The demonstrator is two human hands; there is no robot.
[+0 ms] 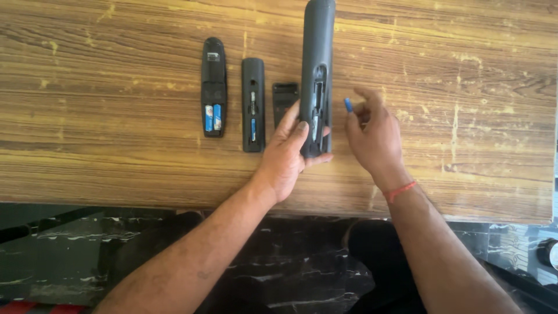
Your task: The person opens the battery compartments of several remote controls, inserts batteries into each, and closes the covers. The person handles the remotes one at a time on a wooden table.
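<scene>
The left hand (288, 154) is gripping the lower end of a long dark grey plastic remote control (317, 70), which is lying back-up on the scratched wooden worktop (116, 163) with its battery compartment uncovered. The right hand (372, 136) is hovering just beside it, fingers pinched on a small blue cylindrical battery (348, 104). A short black battery cover (284, 102) is lying just left of the held remote. Further left, a slim black remote (253, 104) and a glossy black remote (213, 87) holding two blue batteries are resting with open backs.
</scene>
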